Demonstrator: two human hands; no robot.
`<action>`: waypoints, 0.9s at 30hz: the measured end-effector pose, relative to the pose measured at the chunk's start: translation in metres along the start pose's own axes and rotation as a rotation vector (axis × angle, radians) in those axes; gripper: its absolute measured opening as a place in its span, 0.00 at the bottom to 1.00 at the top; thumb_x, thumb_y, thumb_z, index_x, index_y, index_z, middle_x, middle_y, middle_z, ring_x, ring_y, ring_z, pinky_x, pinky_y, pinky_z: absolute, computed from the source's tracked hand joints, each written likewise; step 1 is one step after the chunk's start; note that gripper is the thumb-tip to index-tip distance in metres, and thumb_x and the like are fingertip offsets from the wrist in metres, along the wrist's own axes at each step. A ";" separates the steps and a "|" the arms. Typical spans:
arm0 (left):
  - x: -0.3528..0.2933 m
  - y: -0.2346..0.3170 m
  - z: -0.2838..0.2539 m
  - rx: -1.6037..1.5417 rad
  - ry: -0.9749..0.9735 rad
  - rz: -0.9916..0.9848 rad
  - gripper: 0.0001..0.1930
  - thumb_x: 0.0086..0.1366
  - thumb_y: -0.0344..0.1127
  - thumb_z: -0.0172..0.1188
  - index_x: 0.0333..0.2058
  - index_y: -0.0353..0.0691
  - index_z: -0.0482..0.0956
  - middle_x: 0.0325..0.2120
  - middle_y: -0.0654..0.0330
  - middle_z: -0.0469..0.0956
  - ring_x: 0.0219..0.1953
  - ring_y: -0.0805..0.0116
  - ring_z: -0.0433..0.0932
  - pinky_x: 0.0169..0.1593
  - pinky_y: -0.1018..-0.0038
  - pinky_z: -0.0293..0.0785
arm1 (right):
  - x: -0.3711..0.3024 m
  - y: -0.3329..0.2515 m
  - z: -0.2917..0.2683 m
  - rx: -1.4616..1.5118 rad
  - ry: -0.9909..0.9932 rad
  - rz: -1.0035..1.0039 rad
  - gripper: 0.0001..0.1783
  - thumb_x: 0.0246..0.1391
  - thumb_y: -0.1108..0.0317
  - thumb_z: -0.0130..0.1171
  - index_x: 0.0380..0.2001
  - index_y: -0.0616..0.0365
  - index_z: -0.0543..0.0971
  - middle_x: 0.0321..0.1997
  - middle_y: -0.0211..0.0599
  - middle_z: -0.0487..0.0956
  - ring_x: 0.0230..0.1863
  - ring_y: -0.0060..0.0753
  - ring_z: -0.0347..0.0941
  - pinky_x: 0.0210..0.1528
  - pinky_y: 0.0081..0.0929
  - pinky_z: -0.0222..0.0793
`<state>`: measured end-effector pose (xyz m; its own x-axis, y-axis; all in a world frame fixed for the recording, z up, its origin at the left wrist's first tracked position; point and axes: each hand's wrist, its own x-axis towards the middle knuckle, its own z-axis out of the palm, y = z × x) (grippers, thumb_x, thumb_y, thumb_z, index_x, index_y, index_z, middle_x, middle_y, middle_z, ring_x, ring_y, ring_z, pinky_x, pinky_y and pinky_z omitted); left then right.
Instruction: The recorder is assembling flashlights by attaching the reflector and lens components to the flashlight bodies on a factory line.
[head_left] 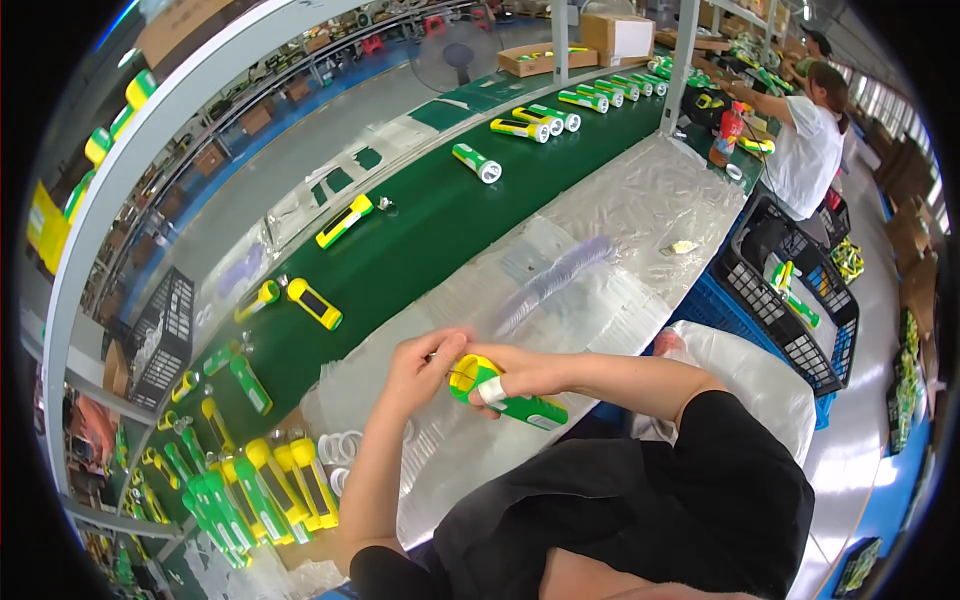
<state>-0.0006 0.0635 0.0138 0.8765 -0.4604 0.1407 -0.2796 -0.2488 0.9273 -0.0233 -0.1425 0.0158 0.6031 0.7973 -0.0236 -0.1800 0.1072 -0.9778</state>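
Observation:
My right hand is wrapped round a green and yellow flashlight body, its wide yellow open end turned toward my left hand. A white wrap shows on a finger of this hand. My left hand is closed in a pinch beside the open end. Thin dark strands, perhaps wire, show between its fingers and the opening, but what they pinch is too small to make out. Both hands are close together above the plastic-covered bench.
A green conveyor belt carries spaced flashlights. Several flashlight bodies stand grouped at the left, near white rings. To the right are a black crate, a red bottle and a co-worker in a white shirt.

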 end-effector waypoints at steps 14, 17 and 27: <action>-0.051 0.005 0.057 0.183 0.351 0.559 0.26 0.74 0.50 0.34 0.43 0.40 0.80 0.44 0.53 0.79 0.50 0.52 0.75 0.58 0.58 0.63 | -0.006 0.040 0.037 0.004 0.196 -0.109 0.22 0.61 0.59 0.59 0.51 0.60 0.69 0.39 0.34 0.75 0.35 0.24 0.75 0.35 0.24 0.73; -0.046 0.010 0.068 0.391 0.334 0.622 0.25 0.74 0.49 0.35 0.50 0.41 0.77 0.49 0.51 0.77 0.57 0.51 0.71 0.61 0.58 0.60 | -0.016 0.049 0.032 -0.057 0.270 -0.188 0.22 0.61 0.59 0.59 0.53 0.60 0.68 0.39 0.34 0.75 0.35 0.25 0.75 0.34 0.24 0.73; 0.044 -0.095 0.084 0.659 0.342 0.164 0.31 0.54 0.46 0.70 0.54 0.38 0.74 0.51 0.48 0.74 0.55 0.48 0.70 0.59 0.58 0.65 | -0.067 0.048 -0.004 0.149 0.543 -0.191 0.25 0.61 0.54 0.57 0.55 0.57 0.67 0.32 0.42 0.75 0.29 0.32 0.73 0.33 0.27 0.69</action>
<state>0.0314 -0.0046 -0.0968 0.8460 -0.2724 0.4584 -0.4991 -0.7070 0.5010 -0.0694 -0.1929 -0.0298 0.9396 0.3423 0.0081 -0.1131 0.3326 -0.9363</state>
